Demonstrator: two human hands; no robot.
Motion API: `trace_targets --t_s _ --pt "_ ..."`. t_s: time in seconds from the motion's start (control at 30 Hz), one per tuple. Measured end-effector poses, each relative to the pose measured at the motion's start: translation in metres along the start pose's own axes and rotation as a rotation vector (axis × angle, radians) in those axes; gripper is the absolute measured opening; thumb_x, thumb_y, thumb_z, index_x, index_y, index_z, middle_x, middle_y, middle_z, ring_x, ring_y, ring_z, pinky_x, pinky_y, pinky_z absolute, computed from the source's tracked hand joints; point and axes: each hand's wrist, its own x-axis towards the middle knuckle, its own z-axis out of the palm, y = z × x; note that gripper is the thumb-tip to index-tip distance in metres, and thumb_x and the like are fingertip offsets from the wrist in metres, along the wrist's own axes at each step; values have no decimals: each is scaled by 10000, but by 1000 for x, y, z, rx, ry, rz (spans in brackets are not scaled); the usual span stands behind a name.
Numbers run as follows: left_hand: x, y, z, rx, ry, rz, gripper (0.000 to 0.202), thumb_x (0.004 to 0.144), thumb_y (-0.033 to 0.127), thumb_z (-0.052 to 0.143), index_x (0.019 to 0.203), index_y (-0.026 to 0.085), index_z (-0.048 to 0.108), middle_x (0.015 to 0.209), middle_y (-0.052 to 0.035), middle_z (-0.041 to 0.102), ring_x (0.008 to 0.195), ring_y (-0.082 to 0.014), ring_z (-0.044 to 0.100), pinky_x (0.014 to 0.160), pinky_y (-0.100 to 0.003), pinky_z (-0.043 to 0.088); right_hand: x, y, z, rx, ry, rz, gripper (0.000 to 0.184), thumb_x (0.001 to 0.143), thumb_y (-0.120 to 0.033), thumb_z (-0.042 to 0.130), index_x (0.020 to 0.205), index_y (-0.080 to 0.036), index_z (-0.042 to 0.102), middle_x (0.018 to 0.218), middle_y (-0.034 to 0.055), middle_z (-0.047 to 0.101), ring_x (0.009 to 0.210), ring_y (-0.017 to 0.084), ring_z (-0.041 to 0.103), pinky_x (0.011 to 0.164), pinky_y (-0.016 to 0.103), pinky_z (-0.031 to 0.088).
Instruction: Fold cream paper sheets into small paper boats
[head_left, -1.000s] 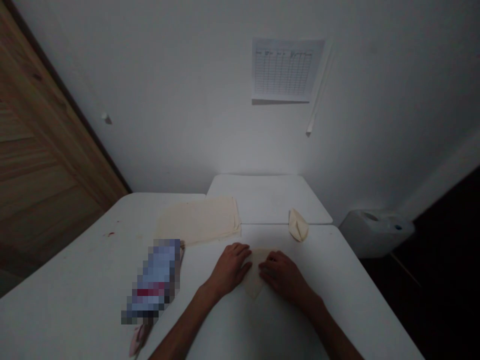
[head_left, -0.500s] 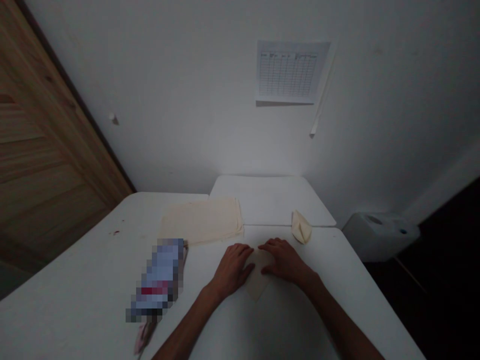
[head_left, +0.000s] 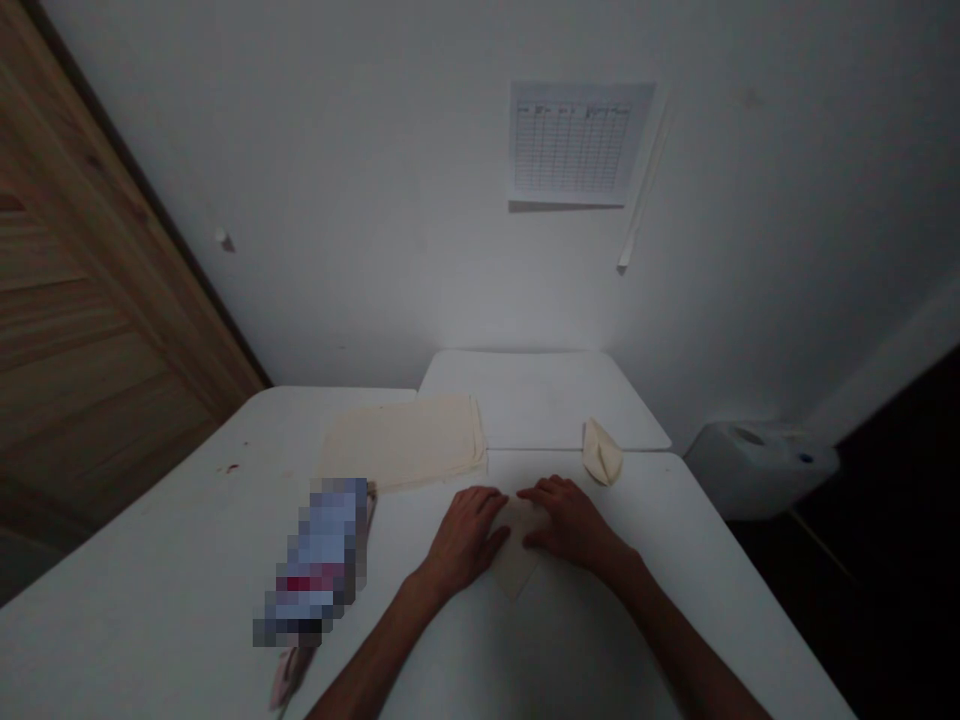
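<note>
A small folded cream sheet [head_left: 516,568] lies on the white table between my hands, one pointed corner toward me. Whether it is paper or cloth I cannot tell. My left hand [head_left: 469,535] holds its left edge, fingers bent and thumb reaching inward over it. On the opposite edge, my right hand [head_left: 566,522] grips the sheet in the same way, covering much of that side. Beyond my right hand a folded cream piece [head_left: 601,455] with a raised crease sits by itself.
A stack of flat cream sheets [head_left: 401,440] lies at the back left of the table [head_left: 187,570]. Nearer me on the left is a pixelated bluish object [head_left: 322,550] with a pink end [head_left: 289,672]. A printed chart [head_left: 574,145] hangs on the wall; a white container [head_left: 757,470] stands right of the table.
My hands and the folded sheet keep nearly the same position. The view has shifted very slightly.
</note>
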Motion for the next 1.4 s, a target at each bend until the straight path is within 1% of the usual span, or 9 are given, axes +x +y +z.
trace_targets --t_s 0.17,0.33,0.4,0.5,0.67,0.93,1.13,1.27,1.4 --pt "-2 -2 2 0 29 6 452 834 208 619 1265 194 484 1198 -100 538 1112 -258 484 972 -433 407 4 4 1 121 -69 37 555 670 -335 776 1187 -227 603 1079 57 666 1000 234 584 899 333 412" --pt "-1 0 -1 38 7 -37 485 828 239 628 1286 208 471 1110 -95 528 996 -245 512 875 -397 451 11 11 4 111 -149 67 543 658 -406 771 1152 -230 629 1142 52 658 1059 236 586 927 318 403" --pt "1 1 -4 72 -36 -62 457 815 253 646 1247 214 504 1076 -84 535 953 -240 521 844 -381 453 14 12 6 85 -168 71 485 683 -430 747 1116 -232 654 1093 51 677 1028 242 601 899 319 415" --pt "7 1 -12 112 -121 -85 328 794 282 672 1103 214 583 1042 -71 561 922 -233 541 809 -351 446 17 11 6 55 -162 78 397 717 -425 716 1060 -226 688 1021 56 698 989 249 615 859 317 426" --pt "14 -7 -25 104 -233 -72 162 791 258 657 941 209 619 913 -40 632 881 -223 588 777 -320 440 14 7 5 14 -136 61 192 792 -362 654 923 -241 725 926 24 706 896 201 636 799 280 433" --pt "-1 -30 -43 -10 -235 -30 70 834 172 570 813 206 628 842 -13 632 822 -172 608 722 -252 436 5 1 5 -29 -90 16 135 857 -299 605 860 -233 722 892 12 687 899 168 614 793 257 430" --pt "-11 -34 -38 22 -210 24 187 888 161 505 739 196 613 782 -18 593 781 -164 585 712 -255 439 -1 4 10 -63 -44 -59 171 912 -268 553 878 -237 717 899 21 676 898 162 586 815 268 412" --pt "-12 -27 -36 188 -221 51 155 867 120 509 760 191 595 800 -40 586 800 -195 571 738 -301 450 -8 11 17 -154 31 -140 157 918 -217 547 930 -241 702 920 26 664 861 165 562 789 277 404" --pt "-11 0 -37 269 -208 73 155 823 58 506 810 190 586 871 -77 604 878 -243 567 810 -388 451 -12 14 23 -235 45 -199 164 903 -167 551 958 -236 689 921 41 652 848 173 544 770 288 395"
